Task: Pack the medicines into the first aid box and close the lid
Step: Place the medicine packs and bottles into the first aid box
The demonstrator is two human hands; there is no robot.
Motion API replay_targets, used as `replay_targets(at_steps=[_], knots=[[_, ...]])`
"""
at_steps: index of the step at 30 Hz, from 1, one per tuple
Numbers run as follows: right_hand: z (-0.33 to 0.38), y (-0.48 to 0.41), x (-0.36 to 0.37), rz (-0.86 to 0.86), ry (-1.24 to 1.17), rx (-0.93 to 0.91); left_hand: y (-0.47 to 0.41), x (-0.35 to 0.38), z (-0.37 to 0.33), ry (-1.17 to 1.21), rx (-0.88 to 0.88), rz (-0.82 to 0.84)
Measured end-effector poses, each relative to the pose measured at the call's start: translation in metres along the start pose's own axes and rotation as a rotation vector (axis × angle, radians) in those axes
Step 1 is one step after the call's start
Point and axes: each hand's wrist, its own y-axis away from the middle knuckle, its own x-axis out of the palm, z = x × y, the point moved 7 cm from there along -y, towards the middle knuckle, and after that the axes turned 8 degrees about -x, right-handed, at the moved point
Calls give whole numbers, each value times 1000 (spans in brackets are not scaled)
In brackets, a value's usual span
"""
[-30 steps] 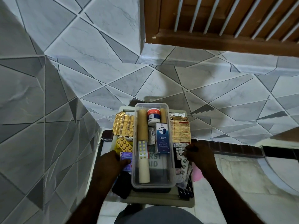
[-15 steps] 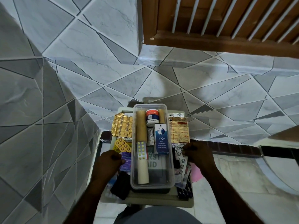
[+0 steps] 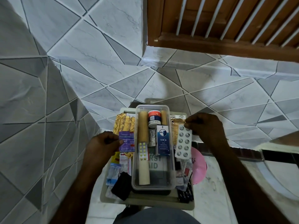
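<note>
The clear plastic first aid box (image 3: pixel 172 160) stands open on a small table (image 3: pixel 145 201). Inside lie a long tan roll (image 3: pixel 143 131), a white jar with a red lid (image 3: pixel 154 119), a blue-and-white carton (image 3: pixel 163 140) and a strip of yellow pills (image 3: pixel 143 151). My left hand (image 3: pixel 103 145) holds a purple blister strip (image 3: pixel 127 141) just left of the box. My right hand (image 3: pixel 204 125) holds a silver blister strip (image 3: pixel 183 143) by its top end, hanging over the box's right wall.
Gold foil strips (image 3: pixel 123 124) lie left of the box and orange strips (image 3: pixel 175 128) to its right. More packets and a black pouch (image 3: pixel 121 185) crowd the table's left and right edges. A pink object (image 3: pixel 198 167) sits to the right. A tiled wall stands close behind.
Both hands have lifted off the table's sides. The left now holds up the purple strip, and the right has picked up the silver blister strip and raised it beside the box.
</note>
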Motion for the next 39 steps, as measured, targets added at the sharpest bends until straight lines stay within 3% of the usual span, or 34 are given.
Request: replay_targets(at_steps=[9,18,25,39], knots=[[39,-24,87,227,329,-224,-8,50,-12,-90,33,66],[36,-28,126,321,568,-318,-20,70,-11,-362,119,-27],[23,-29,120,323,507,-284,-22,78,-15,-463,189,-45],[-28,-10,48,145,188,-79,-4,108,-13,-975,387,-20]])
